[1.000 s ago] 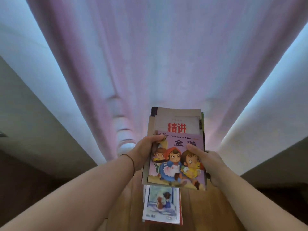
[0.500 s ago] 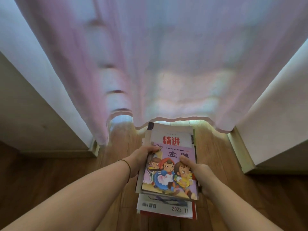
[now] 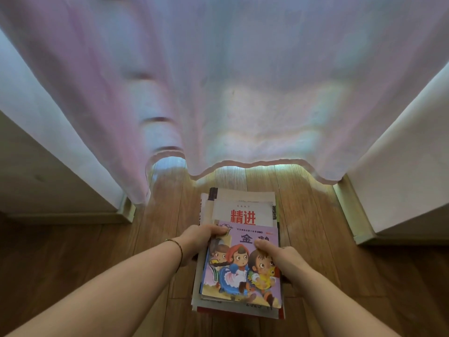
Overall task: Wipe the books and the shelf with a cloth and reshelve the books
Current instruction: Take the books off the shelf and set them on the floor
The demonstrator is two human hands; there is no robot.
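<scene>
A stack of books (image 3: 245, 205) is low over the wooden floor (image 3: 303, 207), with a purple picture book (image 3: 243, 271) showing cartoon children on top. Under it lies a white book with red characters (image 3: 243, 214). My left hand (image 3: 199, 242) grips the stack's left edge, thumb on the purple cover. My right hand (image 3: 279, 259) grips the right edge, thumb on the cover too. A magazine (image 3: 257, 310) peeks out beneath the stack's near end. Neither shelf nor cloth is in view.
A sheer pink-white curtain (image 3: 218, 81) hangs ahead, its hem just above the floor. White walls with skirting stand at the left (image 3: 48, 152) and right (image 3: 401, 152), forming a recess around the floor.
Both hands have lowered the stack toward the floor, over the magazine that lay there. The view has tilted down, so more floor shows under the curtain hem.
</scene>
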